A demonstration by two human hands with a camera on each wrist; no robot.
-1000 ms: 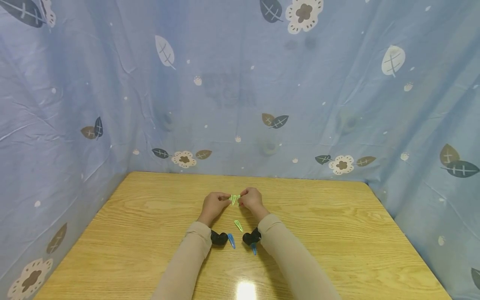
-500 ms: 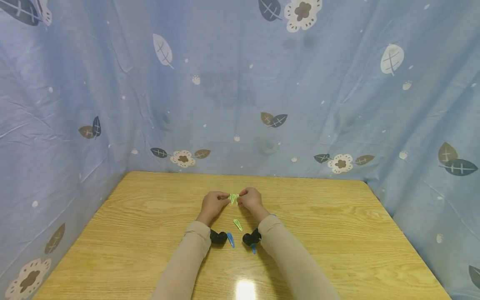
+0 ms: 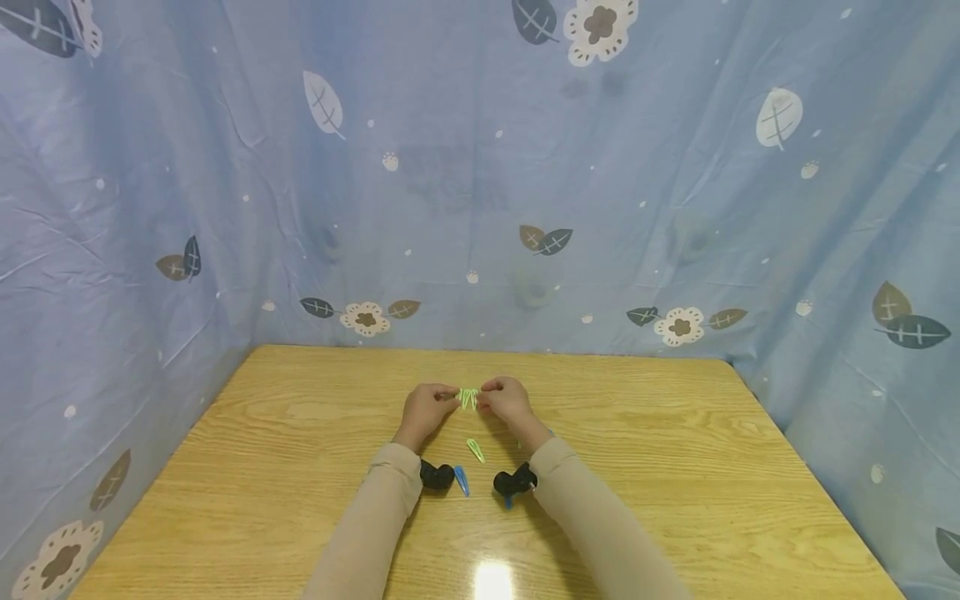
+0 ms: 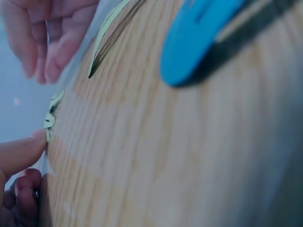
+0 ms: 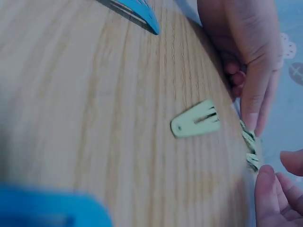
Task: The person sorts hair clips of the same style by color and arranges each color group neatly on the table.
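Observation:
Several light green snap hair clips (image 3: 468,398) stand side by side in a row near the far part of the wooden table. At the row's left end my left hand (image 3: 427,412) pinches a hair clip between thumb and forefinger; its other fingers are curled underneath. My right hand (image 3: 508,402) is at the row's right end, thumb (image 5: 266,189) and forefinger spread apart, with nothing seen between them. In the left wrist view the right hand (image 4: 54,38) is a little apart from the row. Nearer to me lies a single green hair clip (image 3: 476,451).
One blue hair clip (image 3: 461,481) lies by the left wrist camera (image 3: 437,476). Another blue hair clip (image 3: 509,502) is partly hidden under the right wrist camera (image 3: 514,480). Bits of green and blue show beside the right forearm. A patterned blue curtain (image 3: 450,192) surrounds the wooden table (image 3: 300,467).
The green clip at my right hand has joined the row, closing the gap there. My right hand has let go of it and shifted slightly right; the left hand has stayed.

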